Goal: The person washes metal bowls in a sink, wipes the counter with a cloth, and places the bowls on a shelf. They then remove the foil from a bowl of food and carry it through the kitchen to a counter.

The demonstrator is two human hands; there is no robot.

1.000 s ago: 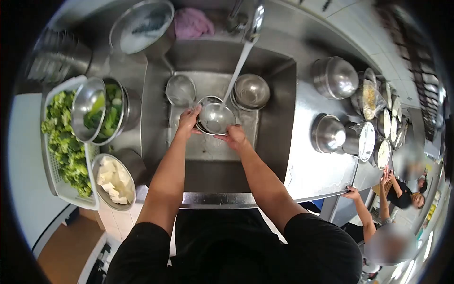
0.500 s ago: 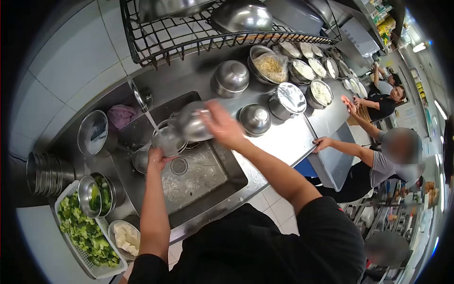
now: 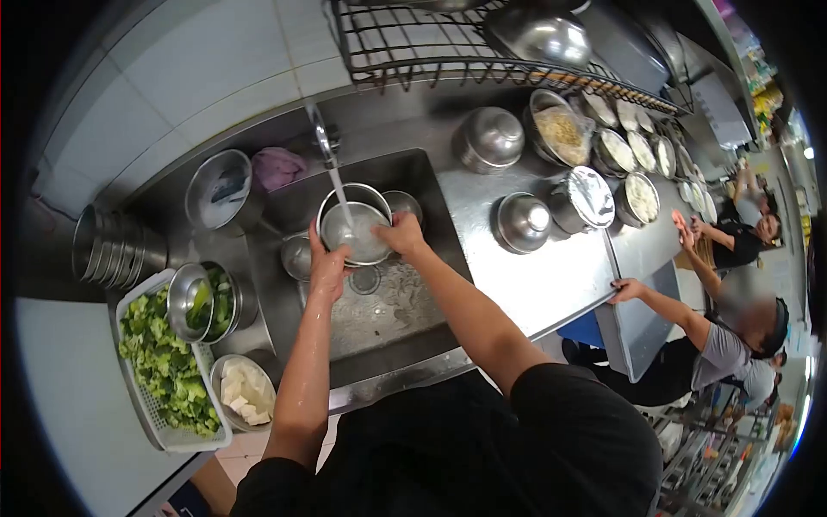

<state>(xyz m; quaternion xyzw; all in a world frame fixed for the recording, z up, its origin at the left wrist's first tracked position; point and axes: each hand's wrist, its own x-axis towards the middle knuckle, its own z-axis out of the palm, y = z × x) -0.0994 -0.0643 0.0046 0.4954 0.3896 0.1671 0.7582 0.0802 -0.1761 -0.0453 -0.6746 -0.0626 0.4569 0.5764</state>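
Observation:
Under the tap (image 3: 320,133), a stream of water falls into a round bowl (image 3: 360,246) that looks wet and pale inside. My left hand (image 3: 329,269) is closed on its left edge, fingers at the rim. On the right edge, my right hand (image 3: 402,237) grips the same bowl with the thumb over the inside. A larger metal bowl (image 3: 340,191) shows its rim just behind it, and the held bowl overlaps it. Two smaller metal bowls are in the sink (image 3: 388,319), one on the left (image 3: 295,257) and one on the right (image 3: 403,205).
Broccoli fills a white basket (image 3: 226,438) at the left, beside a bowl of white chunks (image 3: 245,392) and stacked metal containers (image 3: 95,246). A pink cloth (image 3: 277,167) lies behind the sink. Metal bowls (image 3: 522,222) stand right; a co-worker's hand (image 3: 631,289) is at the counter edge.
My right hand has let go of a shiny metal bowl and come left onto the bowl under the water. The view has shifted, so the sink appears farther right.

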